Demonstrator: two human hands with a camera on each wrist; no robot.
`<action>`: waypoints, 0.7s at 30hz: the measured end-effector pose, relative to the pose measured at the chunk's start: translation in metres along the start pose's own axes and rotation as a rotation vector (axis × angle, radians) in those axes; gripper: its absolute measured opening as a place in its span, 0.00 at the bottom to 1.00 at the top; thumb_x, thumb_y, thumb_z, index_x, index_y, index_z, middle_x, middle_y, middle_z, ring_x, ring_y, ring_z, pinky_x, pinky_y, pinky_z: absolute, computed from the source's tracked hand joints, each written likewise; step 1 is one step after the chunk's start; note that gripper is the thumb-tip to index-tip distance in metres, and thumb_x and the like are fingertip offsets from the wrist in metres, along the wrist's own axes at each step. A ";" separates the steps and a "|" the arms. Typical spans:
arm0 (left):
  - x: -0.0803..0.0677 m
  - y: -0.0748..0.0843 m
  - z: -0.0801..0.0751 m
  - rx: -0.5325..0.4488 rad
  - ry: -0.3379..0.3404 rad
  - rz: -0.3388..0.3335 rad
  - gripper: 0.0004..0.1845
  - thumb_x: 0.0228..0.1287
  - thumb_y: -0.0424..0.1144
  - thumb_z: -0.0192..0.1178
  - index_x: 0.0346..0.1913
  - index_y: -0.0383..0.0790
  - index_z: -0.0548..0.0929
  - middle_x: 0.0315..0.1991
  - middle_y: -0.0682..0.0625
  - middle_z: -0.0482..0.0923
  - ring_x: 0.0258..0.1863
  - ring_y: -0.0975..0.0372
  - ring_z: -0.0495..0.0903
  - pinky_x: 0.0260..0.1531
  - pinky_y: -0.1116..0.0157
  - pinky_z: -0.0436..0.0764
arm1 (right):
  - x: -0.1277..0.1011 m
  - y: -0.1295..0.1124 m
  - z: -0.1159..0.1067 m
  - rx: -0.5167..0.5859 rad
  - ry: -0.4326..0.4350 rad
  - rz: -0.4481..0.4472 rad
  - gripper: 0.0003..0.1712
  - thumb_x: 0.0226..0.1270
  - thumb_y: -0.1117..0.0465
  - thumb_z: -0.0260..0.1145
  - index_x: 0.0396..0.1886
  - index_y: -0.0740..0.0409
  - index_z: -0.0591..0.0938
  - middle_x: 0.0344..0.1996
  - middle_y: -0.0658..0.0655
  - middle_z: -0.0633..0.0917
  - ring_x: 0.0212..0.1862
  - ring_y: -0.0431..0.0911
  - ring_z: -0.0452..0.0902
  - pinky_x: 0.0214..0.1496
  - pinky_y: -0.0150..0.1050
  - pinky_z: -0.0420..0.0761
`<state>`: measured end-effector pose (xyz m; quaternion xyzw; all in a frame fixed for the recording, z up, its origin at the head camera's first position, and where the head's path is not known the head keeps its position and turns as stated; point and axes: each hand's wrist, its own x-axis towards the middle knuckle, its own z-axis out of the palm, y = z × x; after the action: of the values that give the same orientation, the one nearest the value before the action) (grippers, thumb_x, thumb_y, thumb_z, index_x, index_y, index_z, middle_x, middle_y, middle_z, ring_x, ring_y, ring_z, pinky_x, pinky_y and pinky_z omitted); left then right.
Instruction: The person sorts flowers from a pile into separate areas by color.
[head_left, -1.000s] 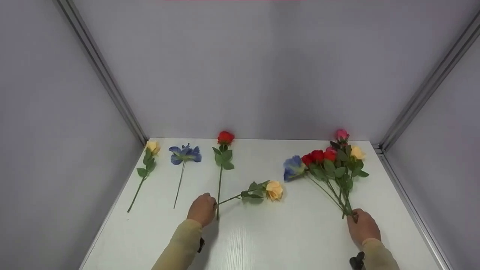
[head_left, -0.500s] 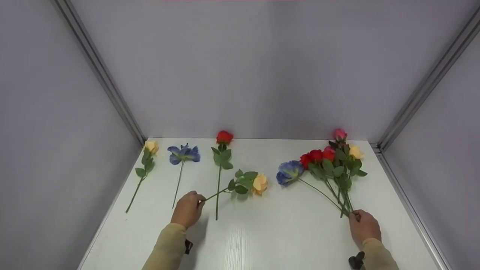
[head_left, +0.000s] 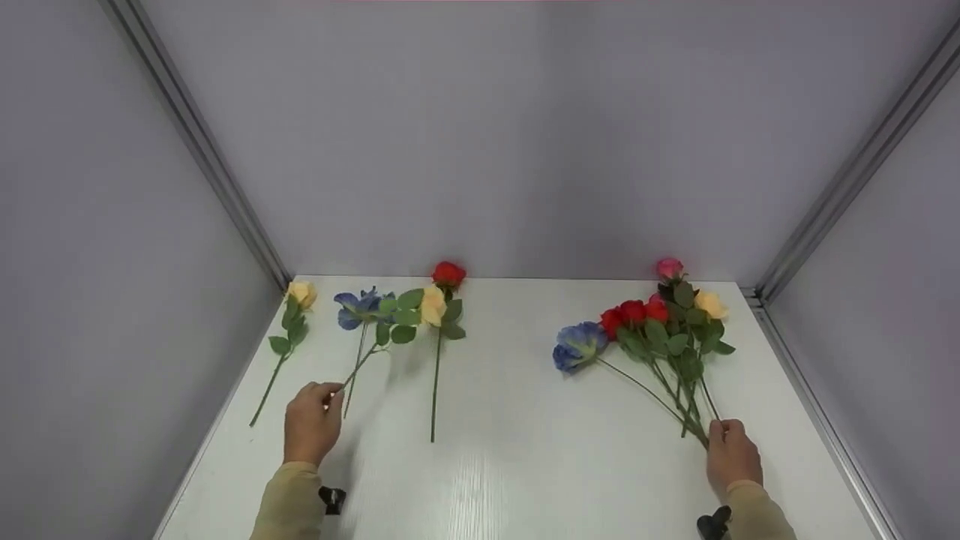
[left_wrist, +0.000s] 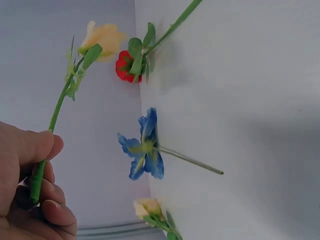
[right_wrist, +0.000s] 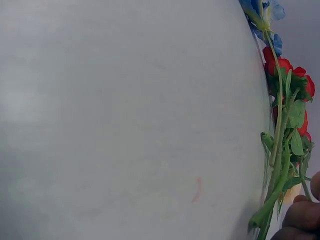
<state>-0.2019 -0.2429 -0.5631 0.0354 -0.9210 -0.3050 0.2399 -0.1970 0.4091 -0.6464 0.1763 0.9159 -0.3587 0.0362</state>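
My left hand pinches the lower stem of a yellow rose, held up over the table. In the head view its leaves overlap a blue flower and its bloom overlaps a red rose, both lying down. The left wrist view has the thumb and fingers around the green stem. My right hand pinches the stem of a pink rose at the lower end of a bunch. Red roses, a yellow rose and a blue flower lie in that bunch.
Another yellow rose lies at the table's left edge. The white table is enclosed by a grey back wall and side walls, with metal rails at the corners.
My left hand has carried the yellow rose left and raised its bloom from pointing right to pointing up. My right hand has shifted slightly right, and the pink bloom has swung a little left.
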 end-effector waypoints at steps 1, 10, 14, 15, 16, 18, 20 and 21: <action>0.000 -0.004 -0.003 -0.002 0.021 -0.020 0.04 0.62 0.30 0.62 0.38 0.33 0.86 0.26 0.48 0.76 0.27 0.58 0.74 0.28 0.59 0.72 | 0.000 0.000 0.000 0.002 0.007 0.006 0.37 0.77 0.42 0.32 0.62 0.72 0.62 0.48 0.71 0.76 0.47 0.59 0.75 0.44 0.53 0.73; 0.014 -0.044 -0.028 -0.071 0.181 -0.287 0.10 0.66 0.33 0.58 0.41 0.28 0.85 0.29 0.39 0.78 0.31 0.49 0.75 0.33 0.55 0.70 | 0.003 0.001 -0.001 0.028 0.055 0.009 0.33 0.78 0.48 0.33 0.62 0.75 0.60 0.53 0.77 0.72 0.53 0.67 0.71 0.50 0.59 0.70; 0.023 -0.061 -0.034 -0.200 0.166 -0.493 0.15 0.69 0.39 0.55 0.46 0.30 0.84 0.37 0.39 0.79 0.37 0.52 0.75 0.36 0.60 0.71 | 0.004 0.004 -0.002 0.027 0.064 0.006 0.32 0.78 0.49 0.33 0.61 0.75 0.61 0.52 0.78 0.73 0.51 0.67 0.72 0.48 0.59 0.71; 0.025 -0.065 -0.034 -0.235 0.161 -0.541 0.16 0.70 0.41 0.55 0.48 0.30 0.83 0.39 0.39 0.79 0.40 0.53 0.74 0.38 0.61 0.71 | 0.004 0.005 -0.002 0.026 0.064 0.005 0.32 0.78 0.49 0.33 0.61 0.75 0.61 0.52 0.78 0.73 0.51 0.67 0.72 0.48 0.58 0.71; 0.027 -0.069 -0.034 -0.266 0.156 -0.586 0.17 0.70 0.42 0.54 0.49 0.31 0.83 0.42 0.39 0.78 0.42 0.54 0.74 0.39 0.62 0.71 | 0.004 0.006 -0.002 0.023 0.062 0.005 0.32 0.78 0.49 0.33 0.61 0.75 0.61 0.51 0.78 0.73 0.51 0.67 0.73 0.48 0.58 0.71; 0.030 -0.078 -0.034 -0.318 0.157 -0.657 0.19 0.70 0.43 0.53 0.51 0.31 0.82 0.45 0.39 0.77 0.46 0.54 0.72 0.42 0.61 0.71 | 0.005 0.007 -0.001 0.016 0.051 0.010 0.33 0.77 0.48 0.32 0.62 0.74 0.60 0.52 0.77 0.73 0.51 0.67 0.73 0.47 0.58 0.72; 0.031 -0.087 -0.032 -0.325 0.167 -0.687 0.20 0.70 0.44 0.52 0.53 0.31 0.81 0.48 0.37 0.77 0.50 0.52 0.72 0.46 0.59 0.70 | 0.006 0.007 0.000 0.006 0.040 0.017 0.34 0.77 0.47 0.31 0.62 0.73 0.60 0.52 0.76 0.73 0.51 0.67 0.73 0.46 0.57 0.72; 0.031 -0.092 -0.031 -0.310 0.168 -0.693 0.20 0.70 0.44 0.52 0.53 0.31 0.81 0.48 0.36 0.77 0.51 0.50 0.73 0.47 0.57 0.70 | 0.006 0.007 0.000 0.002 0.033 0.021 0.35 0.77 0.46 0.30 0.63 0.73 0.60 0.53 0.76 0.73 0.52 0.67 0.73 0.46 0.57 0.72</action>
<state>-0.2222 -0.3411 -0.5819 0.3325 -0.7745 -0.4997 0.1996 -0.2007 0.4154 -0.6521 0.1920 0.9142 -0.3560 0.0247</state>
